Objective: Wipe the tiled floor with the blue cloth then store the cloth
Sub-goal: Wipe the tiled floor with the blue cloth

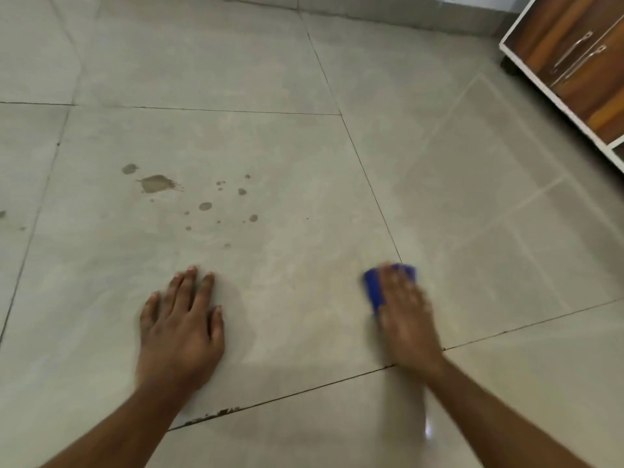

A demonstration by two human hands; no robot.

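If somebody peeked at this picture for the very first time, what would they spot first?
Probably the blue cloth, the only bright colour, peeking out from under the right hand that presses it to the tiled floor. Next come the dark wet spots, splashed on the tile beyond the left hand, which lies flat on the floor. Last, the wooden cabinet with metal handles in the top right corner.

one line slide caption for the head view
Right hand presses blue cloth on tiled floor; left hand flat, spots unwiped.

L hand (pixel 180 327) flat on floor (pixel 304 197), cloth (pixel 374 287) under R hand (pixel 407 314), cabinet (pixel 574 72) far right.
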